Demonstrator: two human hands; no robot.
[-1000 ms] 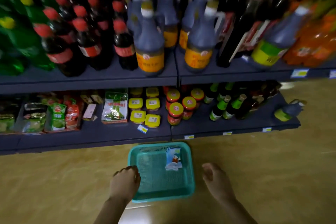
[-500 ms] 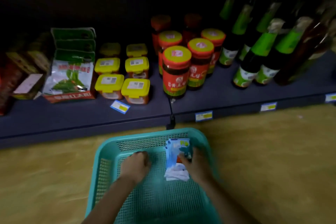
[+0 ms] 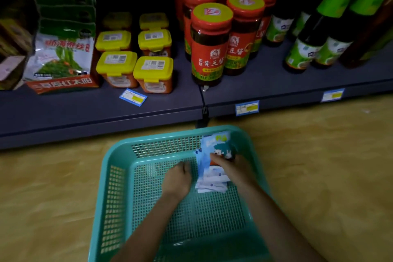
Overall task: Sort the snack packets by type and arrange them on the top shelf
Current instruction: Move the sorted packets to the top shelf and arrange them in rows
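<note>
A teal mesh basket [image 3: 114, 187] sits on the floor in front of the bottom shelf. Inside it, near the far right corner, lies a small stack of blue and white snack packets [image 3: 212, 178]. My right hand [image 3: 231, 166] lies on the stack from the right, fingers curled over the top packet. My left hand [image 3: 177, 178] is in the basket just left of the stack, fingers bent down at the packets' left edge; whether it holds a packet is hidden.
The dark bottom shelf [image 3: 106, 108] holds a green and white pouch [image 3: 61, 49], yellow-lidded tubs [image 3: 136, 57], red-labelled jars [image 3: 210, 42] and green-labelled bottles [image 3: 314, 34]. Tan floor surrounds the basket.
I have bent down close to the basket. Both hands went from its near edges into it and onto the packet stack; over the last half second they barely shifted.
</note>
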